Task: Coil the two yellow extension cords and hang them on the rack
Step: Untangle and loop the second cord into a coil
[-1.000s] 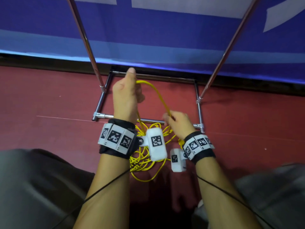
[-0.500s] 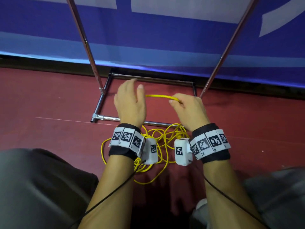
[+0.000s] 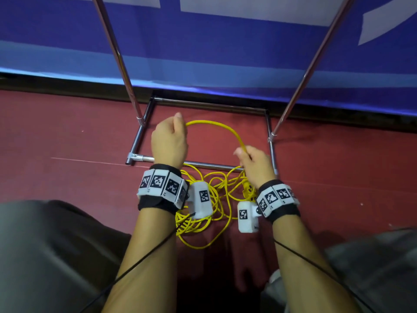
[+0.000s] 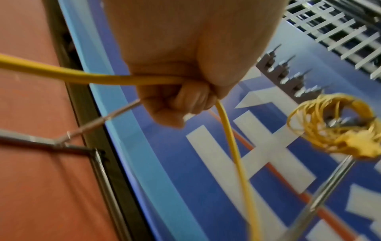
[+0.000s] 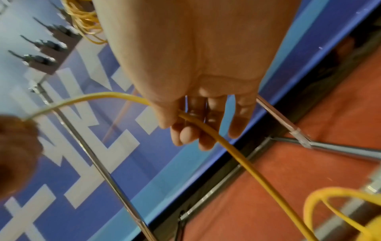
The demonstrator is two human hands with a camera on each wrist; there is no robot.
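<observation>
Head view: a yellow extension cord [image 3: 216,126] arcs between the two hands above the red floor [image 3: 67,136], over the base of the metal rack [image 3: 203,102]. The rest of this cord lies in a loose tangle [image 3: 214,199] on the floor, beneath and between the wrists, on the near side of the rack's front base bar [image 3: 203,164]. A yellow plug [image 3: 248,188] sits in the tangle just beside the right wrist.

The left hand [image 3: 169,141] forms a clenched grip on one end of the arc; the left wrist view shows the fingers [image 4: 185,97] curled round the cord, which enters from the left and exits downward. The right hand [image 3: 255,163] grasps the other end of the arc; the right wrist view shows the cord [image 5: 226,146] passing between the thumb and the loosely curled fingers [image 5: 185,132].

A second yellow cord, a coiled bundle [image 4: 334,125] with a plug, hangs at the top of the rack, seen in the left wrist view; its edge [image 5: 84,19] also shows in the right wrist view.

Two slanted rack poles [image 3: 117,57] rise from the base. Behind the rack stands a blue banner with white lettering [image 3: 225,53]. Each wrist carries a black strap with marker tags and a white camera housing [image 3: 200,199].
</observation>
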